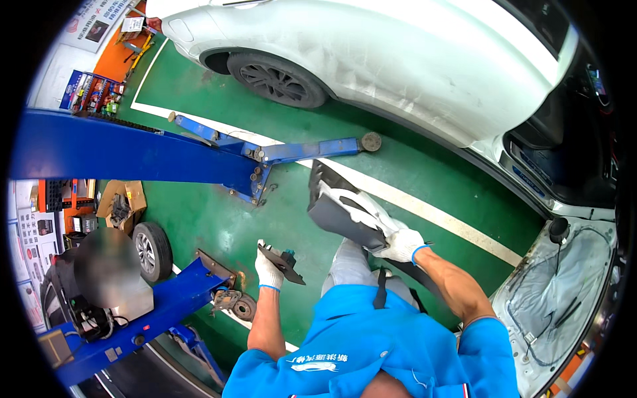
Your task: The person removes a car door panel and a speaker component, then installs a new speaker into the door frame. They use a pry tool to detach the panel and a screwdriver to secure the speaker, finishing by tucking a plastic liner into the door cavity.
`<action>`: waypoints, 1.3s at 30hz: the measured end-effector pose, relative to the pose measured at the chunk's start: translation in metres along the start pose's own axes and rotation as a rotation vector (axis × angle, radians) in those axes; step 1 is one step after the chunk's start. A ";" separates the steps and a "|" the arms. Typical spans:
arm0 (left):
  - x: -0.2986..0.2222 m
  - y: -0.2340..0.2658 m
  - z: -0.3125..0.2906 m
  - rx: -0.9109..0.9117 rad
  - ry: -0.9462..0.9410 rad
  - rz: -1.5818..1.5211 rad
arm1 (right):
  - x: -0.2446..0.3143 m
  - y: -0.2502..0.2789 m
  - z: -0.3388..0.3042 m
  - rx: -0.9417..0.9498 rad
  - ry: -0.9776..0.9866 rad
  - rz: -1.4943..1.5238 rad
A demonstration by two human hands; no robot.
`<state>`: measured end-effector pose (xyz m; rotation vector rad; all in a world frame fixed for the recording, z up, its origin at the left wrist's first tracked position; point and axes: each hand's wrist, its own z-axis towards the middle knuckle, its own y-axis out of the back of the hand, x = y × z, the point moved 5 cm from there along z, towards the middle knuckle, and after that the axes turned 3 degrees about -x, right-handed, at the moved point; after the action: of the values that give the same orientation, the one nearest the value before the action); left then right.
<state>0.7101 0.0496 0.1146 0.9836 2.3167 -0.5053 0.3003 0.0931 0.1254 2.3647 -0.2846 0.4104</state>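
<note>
My left hand point(268, 273), in a white knit glove, is closed on a small flat black plastic trim piece point(286, 268) with a greenish part on its upper side. My right hand point(402, 246), gloved the same way, grips the lower end of a large curved trim panel point(337, 216). Dark grey and black cover most of that panel, with a light curved section along one side. It is held tilted in front of my legs, apart from the small piece. The fingertips of my right hand are partly hidden by the panel.
A white car point(398, 73) stands ahead; its open door point(567, 285) at right has its inner side bare. Blue lift arms point(312, 151) reach from a blue post point(126, 149) at left. A loose wheel point(152, 251), a cardboard box point(135, 198) and a rusty brake part point(232, 303) are nearby.
</note>
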 end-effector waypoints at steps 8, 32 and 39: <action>-0.061 -0.018 0.021 -0.085 -0.048 0.000 | 0.055 0.059 0.111 0.115 0.173 -0.112; -0.023 0.022 -0.034 -0.594 -0.095 -0.129 | 0.132 0.191 0.388 0.182 0.335 -0.191; -0.005 0.007 -0.041 -0.521 -0.004 -0.186 | 0.141 0.217 0.430 0.092 0.374 -0.051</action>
<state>0.7036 0.0734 0.1486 0.5200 2.3670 0.0365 0.4542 -0.3703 0.0102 2.3195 -0.0301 0.8413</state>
